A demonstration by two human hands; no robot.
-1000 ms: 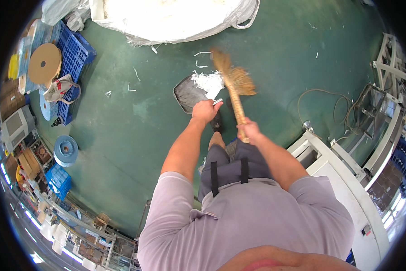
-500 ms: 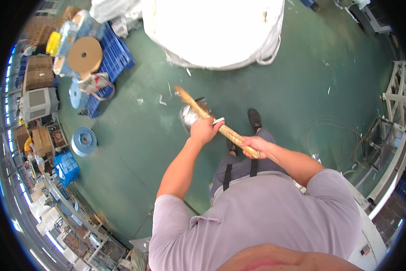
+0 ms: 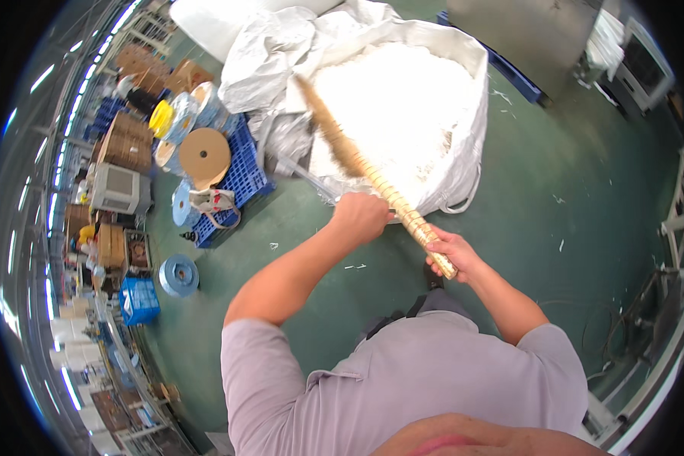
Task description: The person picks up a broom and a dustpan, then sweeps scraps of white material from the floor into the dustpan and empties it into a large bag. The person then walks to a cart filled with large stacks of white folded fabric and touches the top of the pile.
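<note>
My right hand (image 3: 450, 252) is closed round the lower end of a hand broom (image 3: 401, 204) with a pale, banded handle. Its brown bristles, smeared by motion, point up and left over a large white bulk bag (image 3: 472, 140). Bright white loose material fills the bag's open top. My left hand (image 3: 363, 218) is a fist beside the broom handle, gripping what looks like the handle of a silvery dustpan (image 3: 309, 175). The pan lies against the bag's near left side and is partly hidden by the hand.
Left of the bag, a blue pallet (image 3: 244, 156) carries a brown-faced reel (image 3: 205, 157) and a cloth bag (image 3: 214, 202). A blue reel (image 3: 178, 275) and a blue crate (image 3: 139, 300) stand on the green floor. A large metal box (image 3: 536, 38) is at the far right.
The bulk bag is now much nearer, just before my hands. Both hands have moved forward from near my feet, and the broom's bristle end now reaches over the bag.
</note>
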